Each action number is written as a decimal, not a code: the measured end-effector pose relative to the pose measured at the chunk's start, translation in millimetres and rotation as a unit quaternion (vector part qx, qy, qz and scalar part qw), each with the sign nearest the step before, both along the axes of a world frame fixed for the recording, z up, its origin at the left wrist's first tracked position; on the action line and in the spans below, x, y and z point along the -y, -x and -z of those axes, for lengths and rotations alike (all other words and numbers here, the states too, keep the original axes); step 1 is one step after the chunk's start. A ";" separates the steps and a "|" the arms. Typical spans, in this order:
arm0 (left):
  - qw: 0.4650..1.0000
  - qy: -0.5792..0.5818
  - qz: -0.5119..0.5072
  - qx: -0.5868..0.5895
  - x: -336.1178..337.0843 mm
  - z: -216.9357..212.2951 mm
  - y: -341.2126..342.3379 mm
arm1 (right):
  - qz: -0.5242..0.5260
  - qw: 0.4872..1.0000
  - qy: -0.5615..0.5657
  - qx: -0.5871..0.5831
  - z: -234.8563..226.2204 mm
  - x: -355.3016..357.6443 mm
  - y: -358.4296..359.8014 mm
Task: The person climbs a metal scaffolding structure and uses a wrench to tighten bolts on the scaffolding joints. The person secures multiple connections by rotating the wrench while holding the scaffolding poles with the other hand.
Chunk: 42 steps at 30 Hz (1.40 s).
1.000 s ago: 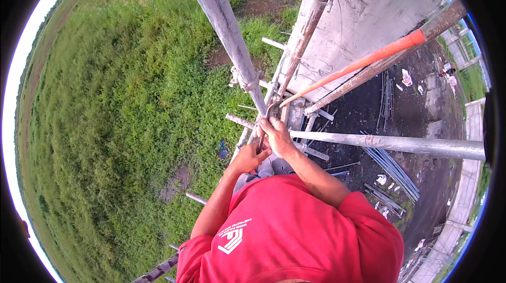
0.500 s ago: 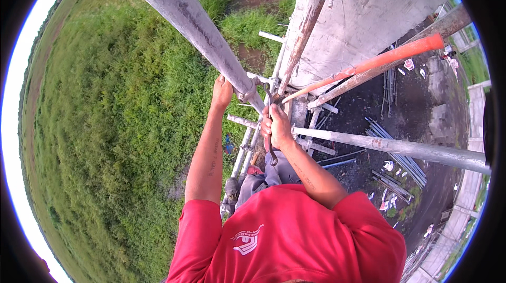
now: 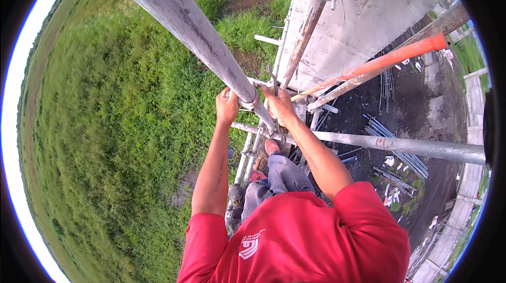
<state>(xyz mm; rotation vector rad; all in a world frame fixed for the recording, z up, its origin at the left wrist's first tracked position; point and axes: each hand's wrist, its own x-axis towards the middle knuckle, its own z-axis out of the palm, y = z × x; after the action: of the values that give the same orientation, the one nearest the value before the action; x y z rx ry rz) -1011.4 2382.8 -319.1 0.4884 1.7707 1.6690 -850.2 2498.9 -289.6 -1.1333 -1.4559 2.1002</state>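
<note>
A thick grey scaffold pole (image 3: 195, 30) slants down from the upper left to a metal clamp (image 3: 250, 102) in front of me. My left hand (image 3: 227, 107) is closed beside the pole, just left of the clamp; what its fingers grip is hidden. On the other side, my right hand (image 3: 281, 107) is wrapped round a metal wrench (image 3: 272, 74). One end of the wrench sticks up above the fist, and its lower end hangs below the hand. The right fingertips come close to the clamp; whether they touch it I cannot tell.
Below me, my shoes stand among scaffold tubes (image 3: 246, 157). A horizontal pole (image 3: 400, 147) runs right, under an orange tube (image 3: 390, 57) and a rusty pole (image 3: 363, 82). A concrete slab (image 3: 363, 24) rises ahead. Tall grass (image 3: 116, 125) lies far below left; loose pipes (image 3: 395, 143) lie on dark ground right.
My right hand has moved up and slightly right with the wrench, nearer the clamp. My left hand has shifted down and right, closer to the pole. My body has leaned slightly, showing more of my legs.
</note>
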 end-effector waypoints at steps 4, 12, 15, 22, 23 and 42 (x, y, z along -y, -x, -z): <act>0.999 0.016 0.011 -0.034 0.5 -4.7 1.1 | -0.056 0.993 -0.105 0.024 8.2 -23.6 27.6; 0.994 -0.006 0.012 -0.112 0.5 -9.5 -1.5 | -0.127 0.986 -0.104 -0.034 7.7 -43.2 23.0; 0.995 0.026 0.019 -0.096 0.2 -5.8 -2.3 | -0.189 0.956 -0.168 0.151 6.1 -53.7 24.1; 0.999 0.035 0.013 -0.020 -1.1 0.9 -3.7 | -0.163 0.987 -0.007 0.007 6.6 -49.0 19.7; 0.996 0.091 0.023 -0.003 -1.5 1.9 -2.0 | -0.158 0.986 0.024 0.050 7.3 -48.3 20.7; 0.996 -0.011 -0.017 0.085 -1.3 -20.6 -8.8 | -0.134 0.963 -0.231 -0.026 24.1 -38.6 24.9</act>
<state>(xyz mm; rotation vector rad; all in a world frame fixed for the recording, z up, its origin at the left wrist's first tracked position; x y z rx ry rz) -1002.7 2384.1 -298.4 0.3167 1.6471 1.7017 -875.1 2537.5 -313.7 -0.7298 -2.0273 1.7824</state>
